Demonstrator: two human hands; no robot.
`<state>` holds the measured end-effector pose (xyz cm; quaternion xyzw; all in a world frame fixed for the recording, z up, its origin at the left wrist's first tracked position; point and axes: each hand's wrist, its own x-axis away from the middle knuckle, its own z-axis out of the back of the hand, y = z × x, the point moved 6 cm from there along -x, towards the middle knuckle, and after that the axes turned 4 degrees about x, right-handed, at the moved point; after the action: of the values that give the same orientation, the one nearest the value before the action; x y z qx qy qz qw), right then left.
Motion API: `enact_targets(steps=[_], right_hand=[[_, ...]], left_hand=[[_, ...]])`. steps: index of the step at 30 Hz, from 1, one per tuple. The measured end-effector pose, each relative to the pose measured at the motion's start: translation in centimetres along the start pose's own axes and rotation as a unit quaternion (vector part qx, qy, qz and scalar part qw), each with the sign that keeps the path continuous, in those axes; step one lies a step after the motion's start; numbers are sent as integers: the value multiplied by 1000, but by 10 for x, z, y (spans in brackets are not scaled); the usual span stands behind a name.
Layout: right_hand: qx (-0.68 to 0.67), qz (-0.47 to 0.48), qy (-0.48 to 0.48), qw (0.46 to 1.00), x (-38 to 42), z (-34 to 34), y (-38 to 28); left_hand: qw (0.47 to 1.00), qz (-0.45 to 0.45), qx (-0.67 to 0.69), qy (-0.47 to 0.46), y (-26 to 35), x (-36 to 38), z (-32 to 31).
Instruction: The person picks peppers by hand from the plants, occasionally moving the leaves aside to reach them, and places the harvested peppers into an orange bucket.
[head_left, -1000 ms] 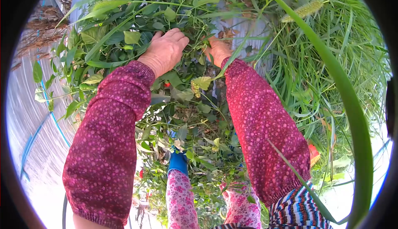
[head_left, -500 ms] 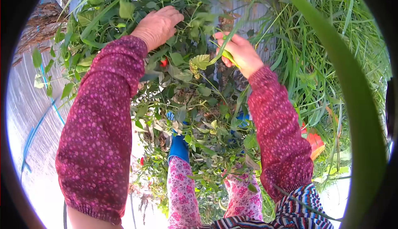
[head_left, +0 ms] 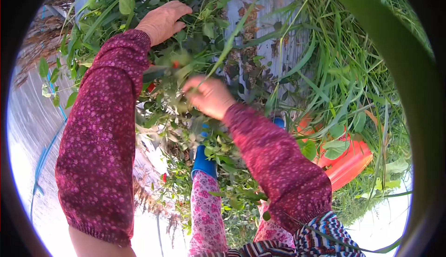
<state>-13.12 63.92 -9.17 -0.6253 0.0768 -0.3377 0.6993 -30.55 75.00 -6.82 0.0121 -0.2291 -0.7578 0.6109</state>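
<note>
My left hand (head_left: 163, 22) reaches into the leafy green plants (head_left: 209, 48) at upper left, its fingers stretched out among the leaves and its thumb apart. Lower and to the right, my right hand (head_left: 207, 96) is smeared by motion, so its fingers and anything in them cannot be made out. Just up and left of it shows a small red fruit (head_left: 176, 64), blurred, perhaps a pepper. Another red fruit (head_left: 151, 87) sits beside my left sleeve, partly hidden by leaves.
An orange-red plastic container (head_left: 350, 164) stands at right, partly covered by leaves. Tall grass (head_left: 344, 71) fills the right side, and a broad blade (head_left: 390, 57) hangs close to the camera. Blue boots (head_left: 204, 161) stand among the plants. Plastic sheeting (head_left: 267, 15) covers the ground.
My right hand has swung down and left, toward the red fruit; the green piece it held is no longer discernible. My left hand has shifted slightly up and left. More of the orange-red container shows.
</note>
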Motion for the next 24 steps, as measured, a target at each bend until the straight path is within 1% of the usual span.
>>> enact_targets(steps=[1, 2, 4, 6, 7, 8, 9, 10, 12, 13, 14, 15, 16, 17, 18, 20, 21, 22, 24], right_hand=[[61, -41, -107, 992, 6, -23, -2], [104, -10, -105, 989, 15, -30, -15], [102, 49, -88, 990, 18, -40, -18], [80, 54, -66, 993, 18, -30, -17], [1, 48, 32, 998, 15, -7, -12], [-79, 41, 129, 988, 14, 16, -6], [-240, -110, 187, 946, 10, 40, 11], [-390, -254, 232, 854, 11, 56, 22], [-387, -234, 275, 848, -4, 77, 25], [-416, -211, 240, 851, -18, 76, 22], [-420, -208, 239, 851, -31, 72, 31], [-264, -209, 171, 926, -47, 66, 36], [-98, -201, 98, 970, -57, 56, 41], [13, -170, 31, 985, -60, 49, 36], [101, -175, -1, 979, -60, 39, 35], [128, -110, 34, 985, -54, 25, 25], [176, -117, 32, 977, -49, 17, 23], [177, -119, 32, 977, -46, 11, 22], [184, -205, 61, 959, -38, 13, 21]], left_hand=[[1000, 0, -9, 6, 1, -1, 0], [1000, -5, -9, 4, 4, -1, 1], [1000, 19, 2, 1, 7, -1, 5], [1000, 13, 1, 6, 7, -1, 5], [1000, 13, 0, 14, 8, -1, 6], [1000, 10, -3, 14, 10, -1, 7], [1000, 26, 7, -2, 9, -2, 6], [999, 44, 15, -19, 10, -2, 8], [998, 47, 12, -25, 14, -4, 10], [998, 52, 20, -25, 15, -5, 10], [998, 57, 31, -27, 16, -5, 10], [997, 63, 24, -32, 16, -6, 10], [997, 63, 22, -34, 17, -6, 12], [997, 61, 20, -38, 17, -8, 11], [997, 59, 18, -43, 19, -9, 10], [997, 61, 20, -48, 20, -9, 7], [996, 64, 18, -52, 21, -9, 7], [996, 64, 19, -51, 22, -9, 7], [996, 74, -2, -50, 24, -8, 6]])
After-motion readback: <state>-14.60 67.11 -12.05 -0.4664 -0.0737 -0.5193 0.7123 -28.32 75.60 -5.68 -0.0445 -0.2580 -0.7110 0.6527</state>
